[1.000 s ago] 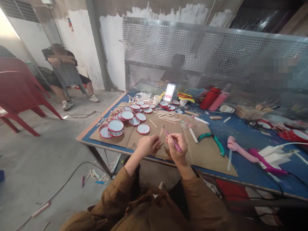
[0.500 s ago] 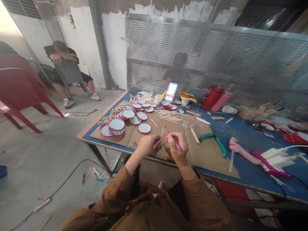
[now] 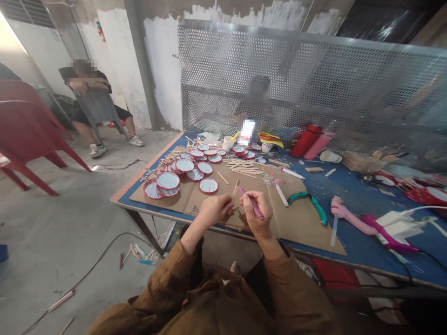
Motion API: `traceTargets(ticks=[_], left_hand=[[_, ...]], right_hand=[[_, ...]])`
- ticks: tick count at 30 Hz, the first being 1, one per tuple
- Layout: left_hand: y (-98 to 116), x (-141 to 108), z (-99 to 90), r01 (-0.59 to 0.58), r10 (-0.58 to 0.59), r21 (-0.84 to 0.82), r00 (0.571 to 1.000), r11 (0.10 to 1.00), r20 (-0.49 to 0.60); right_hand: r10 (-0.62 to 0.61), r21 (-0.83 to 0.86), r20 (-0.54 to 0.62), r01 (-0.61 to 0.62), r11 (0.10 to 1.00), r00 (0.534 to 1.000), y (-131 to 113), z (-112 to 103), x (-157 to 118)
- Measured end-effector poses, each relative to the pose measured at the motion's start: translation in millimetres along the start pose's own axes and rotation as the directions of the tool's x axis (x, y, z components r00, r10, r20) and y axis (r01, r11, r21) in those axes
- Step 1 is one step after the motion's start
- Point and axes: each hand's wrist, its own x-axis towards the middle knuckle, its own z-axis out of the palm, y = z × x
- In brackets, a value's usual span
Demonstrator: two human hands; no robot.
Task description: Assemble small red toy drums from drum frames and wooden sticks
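Observation:
My left hand (image 3: 215, 209) is closed on a thin wooden stick (image 3: 236, 188), which points up and away above the brown cardboard (image 3: 296, 228). In my right hand (image 3: 257, 211) is a purple pen-like tool (image 3: 257, 209), its tip close to the upper end of the stick; whether they touch I cannot tell. Several round pieces with red rims, such as this one (image 3: 208, 186), lie beyond my left hand, many with sticks attached. A loose stick (image 3: 222, 178) and a pile of flat wooden sticks (image 3: 244, 168) lie behind the hands.
On the blue table (image 3: 366, 246), right of my hands, are a white tube (image 3: 281, 195), teal pliers (image 3: 316, 209), a pink glue-gun-like tool (image 3: 352, 218) and white plugs. Red and pink bottles (image 3: 307, 141) stand by the mesh panel (image 3: 226, 70). A person (image 3: 85, 86) sits far left.
The view has shifted slightly, so the table things appear a little further left. Both hands keep nearly the same pose, with the stick and the purple tool still held.

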Motion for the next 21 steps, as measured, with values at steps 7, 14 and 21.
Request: traceTargets(ticks=[7,14,21], left_hand=[[-0.6,0.7,0.4,0.010,-0.010,-0.003,1.000,1.000,0.002],[1.6,0.8,-2.3,0.019,-0.018,-0.022,1.000,1.000,0.014],[1.2,0.9,-1.8,0.012,-0.012,-0.023,1.000,1.000,0.006]], right_hand=[[-0.016,0.010,0.014,0.016,1.000,1.000,6.6,0.1,-2.5],[-0.031,-0.003,0.002,0.031,1.000,1.000,6.6,1.5,-3.9],[0.001,0.035,-0.046,0.000,0.999,0.999,3.8,5.6,-3.8]])
